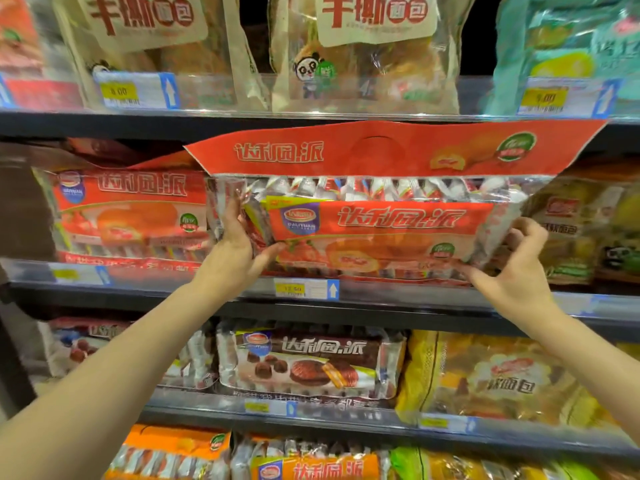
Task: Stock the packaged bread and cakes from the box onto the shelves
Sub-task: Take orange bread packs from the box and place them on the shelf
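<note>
Head view, close — facing shelves (311, 299)

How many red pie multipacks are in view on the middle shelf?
2: one red pie multipack held by the left hand and right hand; another shelved to its left. More may sit behind.

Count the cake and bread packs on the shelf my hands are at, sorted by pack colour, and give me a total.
Red packs: 2, the held one and the one left of it
Yellow packs: 1, at the right
Total: 3 in view; packs behind cannot be seen.
</note>
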`<state>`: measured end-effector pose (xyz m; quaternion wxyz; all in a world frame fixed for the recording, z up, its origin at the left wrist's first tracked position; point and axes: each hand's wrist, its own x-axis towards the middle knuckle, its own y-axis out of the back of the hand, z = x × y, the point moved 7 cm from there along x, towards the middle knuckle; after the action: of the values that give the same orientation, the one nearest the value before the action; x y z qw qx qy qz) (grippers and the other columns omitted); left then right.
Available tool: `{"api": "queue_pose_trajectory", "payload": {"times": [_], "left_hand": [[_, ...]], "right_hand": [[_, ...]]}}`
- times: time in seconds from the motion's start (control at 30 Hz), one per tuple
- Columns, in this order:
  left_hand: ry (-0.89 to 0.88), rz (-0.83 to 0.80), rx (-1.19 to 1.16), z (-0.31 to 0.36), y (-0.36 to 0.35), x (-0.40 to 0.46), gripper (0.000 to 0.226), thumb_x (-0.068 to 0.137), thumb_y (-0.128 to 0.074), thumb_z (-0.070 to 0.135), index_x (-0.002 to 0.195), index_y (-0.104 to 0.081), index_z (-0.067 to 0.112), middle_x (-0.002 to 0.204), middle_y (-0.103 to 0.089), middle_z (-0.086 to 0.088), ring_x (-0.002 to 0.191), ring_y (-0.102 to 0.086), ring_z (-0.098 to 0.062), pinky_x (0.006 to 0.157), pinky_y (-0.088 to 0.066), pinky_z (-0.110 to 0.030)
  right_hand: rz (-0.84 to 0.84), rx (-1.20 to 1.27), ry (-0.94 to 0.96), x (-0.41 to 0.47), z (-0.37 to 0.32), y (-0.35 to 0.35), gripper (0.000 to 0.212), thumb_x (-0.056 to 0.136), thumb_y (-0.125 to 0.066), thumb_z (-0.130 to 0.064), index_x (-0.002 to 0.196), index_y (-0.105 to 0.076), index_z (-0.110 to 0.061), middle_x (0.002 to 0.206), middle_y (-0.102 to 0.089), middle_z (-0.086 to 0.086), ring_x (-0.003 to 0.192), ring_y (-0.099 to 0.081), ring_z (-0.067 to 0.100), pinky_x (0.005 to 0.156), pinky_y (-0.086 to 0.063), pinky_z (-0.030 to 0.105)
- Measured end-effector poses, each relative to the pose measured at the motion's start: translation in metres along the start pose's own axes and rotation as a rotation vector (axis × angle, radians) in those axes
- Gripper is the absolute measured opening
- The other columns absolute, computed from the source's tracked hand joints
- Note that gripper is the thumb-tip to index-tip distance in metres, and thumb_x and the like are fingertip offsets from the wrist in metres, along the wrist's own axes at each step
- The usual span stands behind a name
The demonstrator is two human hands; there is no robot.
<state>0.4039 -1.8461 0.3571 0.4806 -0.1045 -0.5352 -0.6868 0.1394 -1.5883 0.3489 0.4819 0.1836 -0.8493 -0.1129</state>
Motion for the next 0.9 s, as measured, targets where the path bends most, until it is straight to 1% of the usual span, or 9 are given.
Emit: {"api": "queue_pose_trajectory", "payload": {"times": [0.03,0.1,0.23,0.37,0.43,0.53,0.7,0.8,0.9], "left_hand": [[-0.028,-0.007,-0.016,0.002,-0.002,-0.001,0.097,0.086,-0.059,0.037,0.142,0.006,-0.006,0.14,-0.036,-0.034,0.119,-0.051,-0.043,0.095,-0.042,-0.045],[-0.054,-0.009,-0.06,0.003,-0.003,0.001,0.091,0.085,-0.058,0.038,0.141,0.0,-0.004,0.136,-0.042,-0.032,0.118,-0.052,-0.039,0.096,-0.042,-0.044],[-0.016,-0.042,-0.061,0.001,-0.007,0.008,0.09,0.089,-0.058,0.035,0.145,0.006,0.004,0.132,-0.047,-0.032,0.112,-0.055,-0.041,0.093,-0.042,-0.041],[0.059,-0.078,-0.161,0.0,-0.013,0.015,0.09,0.091,-0.055,0.036,0.148,0.011,0.011,0.137,-0.048,-0.019,0.117,-0.055,-0.033,0.092,-0.037,-0.031],[0.077,-0.083,-0.188,-0.002,-0.017,0.019,0.09,0.092,-0.054,0.037,0.148,0.012,0.013,0.14,-0.047,-0.016,0.119,-0.054,-0.03,0.094,-0.037,-0.03],[0.101,-0.079,-0.195,-0.001,-0.021,0.022,0.087,0.093,-0.052,0.037,0.148,0.01,0.012,0.143,-0.043,-0.014,0.122,-0.052,-0.029,0.096,-0.037,-0.031],[0.162,-0.093,-0.201,0.003,-0.026,0.024,0.082,0.097,-0.046,0.035,0.148,0.014,0.012,0.151,-0.031,-0.008,0.132,-0.039,-0.026,0.095,-0.028,-0.023],[0.179,-0.089,-0.22,0.001,-0.028,0.023,0.082,0.097,-0.045,0.035,0.148,0.015,0.013,0.156,-0.02,-0.004,0.138,-0.031,-0.021,0.099,-0.023,-0.02],[0.179,-0.059,-0.237,0.0,-0.028,0.023,0.083,0.097,-0.046,0.034,0.148,0.014,0.013,0.155,-0.021,-0.002,0.138,-0.03,-0.018,0.099,-0.022,-0.018]], "right_hand": [[-0.011,-0.026,-0.006,0.0,0.002,-0.001,0.083,0.069,-0.078,-0.003,0.126,-0.02,-0.022,0.116,-0.039,0.006,0.106,-0.048,0.016,0.078,-0.038,-0.004],[-0.02,-0.049,-0.022,0.0,0.005,-0.001,0.084,0.069,-0.078,-0.004,0.129,-0.02,-0.013,0.119,-0.037,0.005,0.109,-0.047,0.016,0.083,-0.041,0.003],[-0.088,-0.036,-0.086,0.004,0.006,-0.006,0.084,0.072,-0.077,-0.005,0.132,-0.017,-0.013,0.119,-0.042,0.001,0.108,-0.053,0.016,0.09,-0.05,0.031],[-0.13,-0.049,-0.182,0.009,0.015,-0.012,0.093,0.074,-0.076,-0.014,0.14,-0.011,-0.013,0.131,-0.046,0.01,0.116,-0.053,0.027,0.098,-0.044,0.048],[-0.147,-0.061,-0.226,0.011,0.019,-0.015,0.094,0.076,-0.076,-0.018,0.142,-0.009,-0.015,0.138,-0.043,0.015,0.12,-0.05,0.029,0.102,-0.041,0.047],[-0.16,-0.049,-0.262,0.014,0.019,-0.018,0.088,0.078,-0.074,-0.018,0.141,-0.012,-0.015,0.136,-0.044,0.014,0.119,-0.051,0.028,0.101,-0.042,0.044],[-0.196,-0.071,-0.299,0.018,0.022,-0.019,0.078,0.077,-0.075,-0.025,0.132,-0.02,-0.019,0.132,-0.051,0.013,0.112,-0.057,0.03,0.095,-0.047,0.051],[-0.23,-0.127,-0.291,0.022,0.022,-0.021,0.074,0.08,-0.072,-0.023,0.13,-0.019,-0.012,0.132,-0.051,0.015,0.109,-0.058,0.032,0.091,-0.049,0.046],[-0.26,-0.148,-0.296,0.026,0.026,-0.023,0.075,0.081,-0.07,-0.023,0.132,-0.017,-0.009,0.135,-0.048,0.016,0.113,-0.056,0.032,0.093,-0.047,0.045]]}}
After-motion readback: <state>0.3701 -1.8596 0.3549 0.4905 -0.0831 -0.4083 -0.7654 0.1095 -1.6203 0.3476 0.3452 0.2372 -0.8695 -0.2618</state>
